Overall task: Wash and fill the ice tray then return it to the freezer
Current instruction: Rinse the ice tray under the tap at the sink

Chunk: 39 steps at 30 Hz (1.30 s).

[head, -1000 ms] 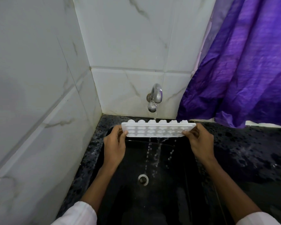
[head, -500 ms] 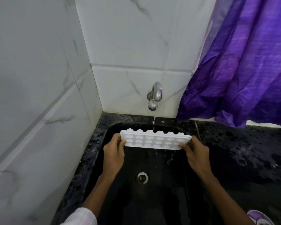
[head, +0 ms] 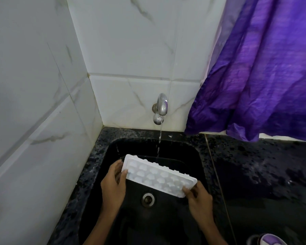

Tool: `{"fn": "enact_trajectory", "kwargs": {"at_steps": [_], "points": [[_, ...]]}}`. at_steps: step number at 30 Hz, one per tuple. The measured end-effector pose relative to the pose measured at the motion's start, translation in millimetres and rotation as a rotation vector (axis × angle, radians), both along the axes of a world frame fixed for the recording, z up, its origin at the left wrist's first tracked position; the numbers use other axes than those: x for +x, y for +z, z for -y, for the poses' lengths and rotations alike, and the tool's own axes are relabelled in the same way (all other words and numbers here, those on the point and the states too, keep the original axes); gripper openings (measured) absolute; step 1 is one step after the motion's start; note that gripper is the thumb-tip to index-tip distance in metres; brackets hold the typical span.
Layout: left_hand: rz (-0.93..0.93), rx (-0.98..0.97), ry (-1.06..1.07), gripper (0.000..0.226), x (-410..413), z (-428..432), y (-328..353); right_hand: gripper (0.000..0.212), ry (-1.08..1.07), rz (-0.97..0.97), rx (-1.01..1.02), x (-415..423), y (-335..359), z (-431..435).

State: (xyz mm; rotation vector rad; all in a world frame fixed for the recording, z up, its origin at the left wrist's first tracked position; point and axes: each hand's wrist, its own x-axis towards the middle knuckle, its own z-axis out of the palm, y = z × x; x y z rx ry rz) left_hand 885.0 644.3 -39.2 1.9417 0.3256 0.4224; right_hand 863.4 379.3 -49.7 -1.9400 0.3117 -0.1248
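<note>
your black sink [head: 189, 156] has a drain [head: 148, 199] in its floor, and a thin stream of water [head: 159, 138] falls into it from the tap [head: 160, 108]. you hold the white ice tray [head: 157, 175] over the basin, slanted, its left end farther and higher, just in front of the stream. whether its cells hold water cannot be told. your left hand [head: 113, 184] pinches the left short end, thumb on the face toward you and fingers curled behind. your right hand [head: 200, 200] pinches the near right corner, thumb on top and fingers beneath.
</note>
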Motion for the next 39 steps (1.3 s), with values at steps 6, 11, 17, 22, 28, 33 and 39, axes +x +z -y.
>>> {"fn": "enact_trajectory", "kwargs": {"at_steps": [6, 11, 17, 22, 28, 33, 39], "points": [[-0.263, -0.394, -0.007, 0.028, -25, 49, -14, 0.042, -0.085, -0.2, 0.419, -5, -19, -27], [-0.255, -0.592, -0.117, 0.034, -32, 72, -19, 0.056, -0.047, -0.302, 0.569, -25, -39, -52], [-0.255, -0.535, -0.223, 0.034, -29, 41, -11, 0.071, -0.144, -0.177, 0.427, -18, -11, -33], [-0.319, -0.358, -0.485, 0.026, -30, 7, 7, 0.051, 0.03, -0.122, 0.433, 8, 20, -23], [-0.363, -0.199, -0.62, 0.026, -17, -8, 23, 0.03, 0.162, -0.11, 0.504, 20, 40, -36], [-0.249, -0.355, -0.117, 0.016, -17, -12, 9, 0.029, -0.012, -0.07, 0.638, 30, 36, -42], [-0.288, -0.706, -0.02, 0.032, -36, 26, 9, 0.035, -0.09, -0.09, 0.789, 41, 25, -56]]}}
